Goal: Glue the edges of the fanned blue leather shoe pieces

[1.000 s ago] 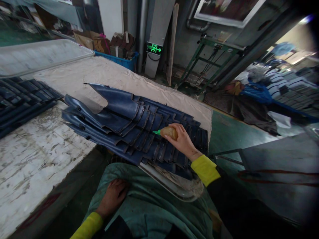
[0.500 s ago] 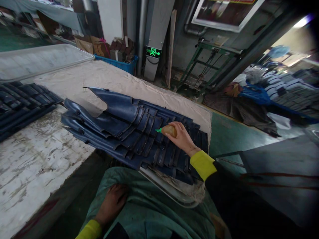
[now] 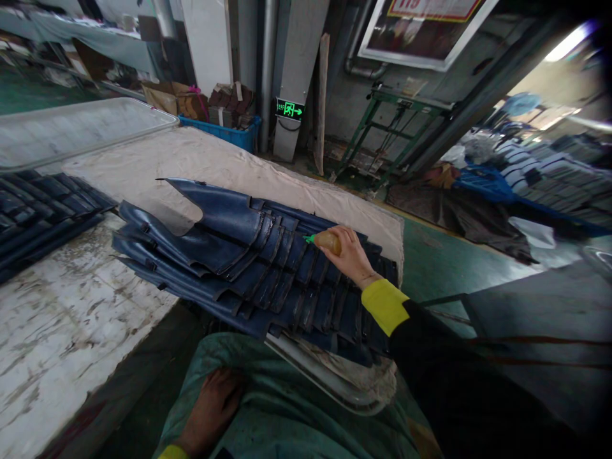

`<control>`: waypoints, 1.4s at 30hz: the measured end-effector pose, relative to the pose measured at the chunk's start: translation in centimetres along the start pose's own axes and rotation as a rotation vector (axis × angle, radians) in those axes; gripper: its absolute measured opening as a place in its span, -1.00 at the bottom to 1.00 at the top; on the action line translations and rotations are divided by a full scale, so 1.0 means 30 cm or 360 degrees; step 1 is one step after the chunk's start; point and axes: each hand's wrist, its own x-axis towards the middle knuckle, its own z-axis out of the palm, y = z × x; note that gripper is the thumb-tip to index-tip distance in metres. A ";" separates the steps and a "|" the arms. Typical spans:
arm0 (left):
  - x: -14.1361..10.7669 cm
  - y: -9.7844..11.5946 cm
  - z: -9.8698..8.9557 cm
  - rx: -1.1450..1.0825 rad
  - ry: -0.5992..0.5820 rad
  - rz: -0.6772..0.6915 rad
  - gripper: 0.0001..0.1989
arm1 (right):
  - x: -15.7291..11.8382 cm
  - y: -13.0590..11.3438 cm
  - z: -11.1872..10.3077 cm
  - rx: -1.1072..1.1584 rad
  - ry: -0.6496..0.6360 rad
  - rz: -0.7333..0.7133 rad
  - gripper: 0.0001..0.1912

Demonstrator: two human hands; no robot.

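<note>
Nearest: left hand (image 3: 215, 398) lay palm down on the green apron (image 3: 282, 421), thumb a bit off the fingers; palm side hidden, so couldn't tell how far the fingers were bent. Pale rounded rim (image 3: 325, 380) stuck out at the near right corner of the cloth-covered tabletop (image 3: 248, 156).

Right hand (image 3: 350, 255), yellow cuff (image 3: 385, 305), was closed around an amber squeeze bottle (image 3: 329, 242), thumb on the near side, fingers over the top. Bottle was tilted over toward the left, above the right half of the stack, green nozzle (image 3: 310, 239) pointing left at the stepped edges. Couldn't tell whether the tip touched.

Stack of dark blue sheets (image 3: 229, 213) ran along the tabletop's near edge to its right end, overlapped in steps, with glossy lines on several edges. Upper sheets curled up at the left end.

Left of it: stained white worktop (image 3: 71, 331), second dark blue stack (image 3: 43, 217) toward its far edge. Behind that, a whitish tray (image 3: 86, 131).

Further back: blue crate (image 3: 239, 136) just beyond the tabletop's far left corner, lit green exit sign (image 3: 289, 109) on a column (image 3: 301, 60), green metal stand (image 3: 366, 124) right of it.
</note>
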 end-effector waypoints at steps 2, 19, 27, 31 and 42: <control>0.001 0.000 0.000 0.0001 0.0006 0.0013 -0.72 | 0.001 0.001 -0.002 0.0024 0.0006 0.0019 -0.57; -0.003 -0.040 0.036 0.0025 0.0157 0.0082 -0.74 | -0.137 -0.117 -0.085 0.1460 -0.0253 0.1433 -0.61; 0.005 0.086 -0.024 -0.0495 0.0112 0.0264 -0.64 | -0.391 -0.441 -0.271 0.2561 -0.0510 0.2011 -0.55; 0.033 0.282 -0.125 -0.0969 0.0026 0.0268 -0.30 | -0.485 -0.585 -0.265 0.2533 -0.0596 0.1863 -0.52; 0.022 0.472 -0.200 -0.1818 -0.0013 -0.0182 -0.14 | -0.557 -0.526 -0.367 0.1843 -0.0975 0.1155 -0.42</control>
